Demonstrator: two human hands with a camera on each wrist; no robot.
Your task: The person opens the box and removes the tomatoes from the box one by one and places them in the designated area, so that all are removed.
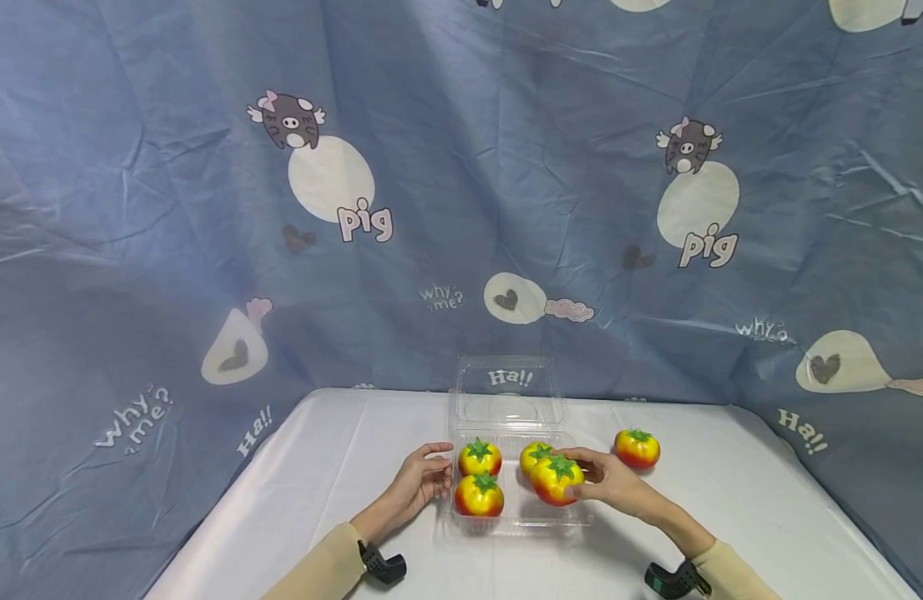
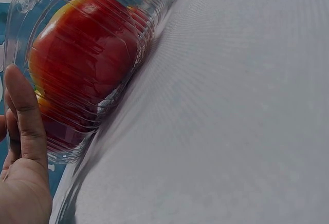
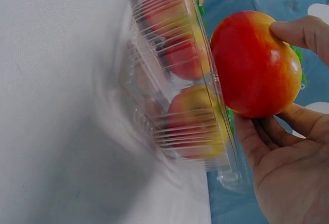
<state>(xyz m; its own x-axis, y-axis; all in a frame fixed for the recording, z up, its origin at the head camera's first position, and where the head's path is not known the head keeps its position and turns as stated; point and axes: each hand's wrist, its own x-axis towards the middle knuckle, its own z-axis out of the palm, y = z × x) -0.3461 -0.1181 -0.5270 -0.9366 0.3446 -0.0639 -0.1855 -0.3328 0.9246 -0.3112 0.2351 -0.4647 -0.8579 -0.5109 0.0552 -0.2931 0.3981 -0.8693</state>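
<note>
A clear plastic clamshell box [image 1: 517, 527] stands on the table with its lid [image 1: 506, 407] raised at the back. Two red-and-yellow tomatoes with green leafy tops, a rear tomato [image 1: 479, 458] and a front tomato [image 1: 479, 497], fill its left side. Another tomato [image 1: 534, 454] sits at the back right of the box. My right hand [image 1: 607, 482] grips a tomato [image 3: 254, 64] between thumb and fingers, over the box's right front part. At the left wall is my left hand [image 1: 414, 483], its extended finger [image 2: 28, 116] lying along the clear plastic in the left wrist view.
One more tomato [image 1: 637, 449] lies on the white tablecloth [image 1: 701, 500] to the right of the box, beyond my right hand. A blue printed curtain [image 1: 446, 167] hangs behind the table and along its sides.
</note>
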